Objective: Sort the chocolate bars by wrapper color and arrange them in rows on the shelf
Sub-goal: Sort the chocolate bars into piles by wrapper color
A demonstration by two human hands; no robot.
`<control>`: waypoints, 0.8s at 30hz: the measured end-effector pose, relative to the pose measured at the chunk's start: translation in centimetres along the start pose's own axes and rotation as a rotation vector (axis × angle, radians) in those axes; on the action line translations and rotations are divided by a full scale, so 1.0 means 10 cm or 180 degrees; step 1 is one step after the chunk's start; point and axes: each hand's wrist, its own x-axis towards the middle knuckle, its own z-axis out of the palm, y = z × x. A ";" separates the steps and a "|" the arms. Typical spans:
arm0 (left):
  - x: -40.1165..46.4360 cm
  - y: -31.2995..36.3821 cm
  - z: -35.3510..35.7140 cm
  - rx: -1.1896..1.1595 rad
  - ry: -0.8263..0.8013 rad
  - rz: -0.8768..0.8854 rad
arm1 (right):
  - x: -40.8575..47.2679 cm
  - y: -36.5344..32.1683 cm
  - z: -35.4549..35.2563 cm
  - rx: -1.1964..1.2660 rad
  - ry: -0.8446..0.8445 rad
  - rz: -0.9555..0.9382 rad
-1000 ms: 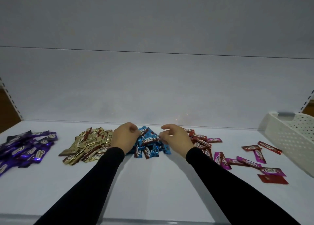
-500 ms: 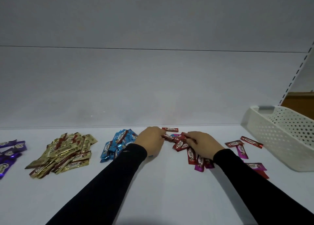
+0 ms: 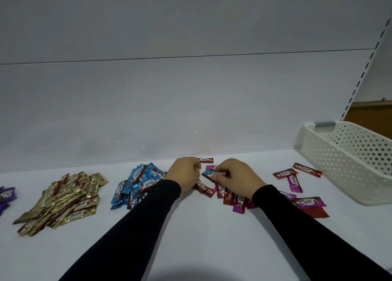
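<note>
A white shelf (image 3: pixel 191 249) with a pale back wall holds chocolate bars grouped by wrapper colour. Two hands in black sleeves work at the middle of the shelf, over a mixed scatter of red bars (image 3: pixel 204 187) and pink bars (image 3: pixel 239 204). The left hand (image 3: pixel 184 174) has its fingers curled inward, knuckles up, resting on the scatter; whether it grips a bar cannot be told. The right hand (image 3: pixel 238 177) has its fingers bent down and pinches a lone blue bar (image 3: pixel 207 174) that lies between the two hands among the red and pink ones. Just left of the left hand sits the blue pile (image 3: pixel 137 186), partly covered by the left sleeve. Farther left lies the gold pile (image 3: pixel 63 202), and purple bars (image 3: pixel 6 195) show at the left edge. More red and pink bars lie loose to the right, near a white perforated basket (image 3: pixel 347 164) at the right end of the shelf. One red bar (image 3: pixel 205 160) lies by the back wall, just beyond the left hand.
</note>
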 end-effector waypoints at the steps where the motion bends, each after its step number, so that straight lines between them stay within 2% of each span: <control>1: 0.01 0.02 0.03 0.0011 -0.0118 0.0017 | -0.01 0.02 0.02 -0.0026 -0.0059 -0.0004; 6: 0.09 0.11 0.12 0.0244 -0.0588 0.0379 | -0.02 0.17 0.01 -0.0121 -0.0213 -0.0083; 10: 0.08 0.16 0.14 0.0212 -0.0554 0.0374 | -0.07 0.22 -0.04 -0.0110 -0.0146 -0.0072; 17: -0.12 0.05 -0.22 -0.0448 0.0296 0.0377 | -0.09 0.03 -0.03 0.0073 0.0468 -0.0046; 21: -0.33 -0.26 -0.46 -0.0690 0.0974 0.0137 | -0.11 -0.29 0.11 0.0206 0.0421 -0.0427; 24: -0.51 -0.59 -0.56 -0.0606 0.1399 -0.0207 | -0.16 -0.51 0.27 -0.0031 0.0300 -0.0620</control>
